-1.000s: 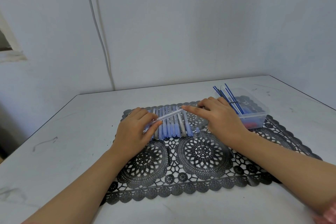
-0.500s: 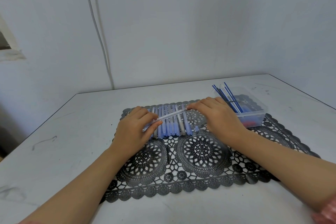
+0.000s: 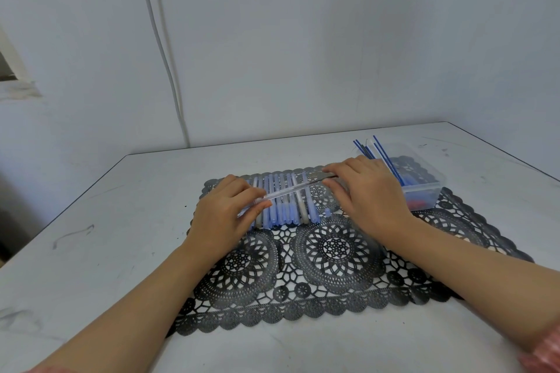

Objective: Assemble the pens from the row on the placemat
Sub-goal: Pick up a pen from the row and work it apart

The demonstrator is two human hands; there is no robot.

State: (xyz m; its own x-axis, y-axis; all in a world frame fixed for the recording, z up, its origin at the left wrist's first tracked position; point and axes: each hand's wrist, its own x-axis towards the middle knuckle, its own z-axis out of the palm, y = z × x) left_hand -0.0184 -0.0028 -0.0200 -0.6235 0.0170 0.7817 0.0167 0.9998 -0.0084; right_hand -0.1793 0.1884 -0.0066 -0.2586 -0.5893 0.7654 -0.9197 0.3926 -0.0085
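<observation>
At centre frame, my left hand (image 3: 224, 216) is gripping a clear pen barrel (image 3: 288, 192), right hand (image 3: 371, 195) pinching its end, over the blue pen row (image 3: 283, 212) on the lacy black placemat (image 3: 333, 251) beside a plastic box (image 3: 427, 191).

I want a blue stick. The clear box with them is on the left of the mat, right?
Not left. The head view shows the clear box on the right of the mat, with the blue sticks in it.
</observation>
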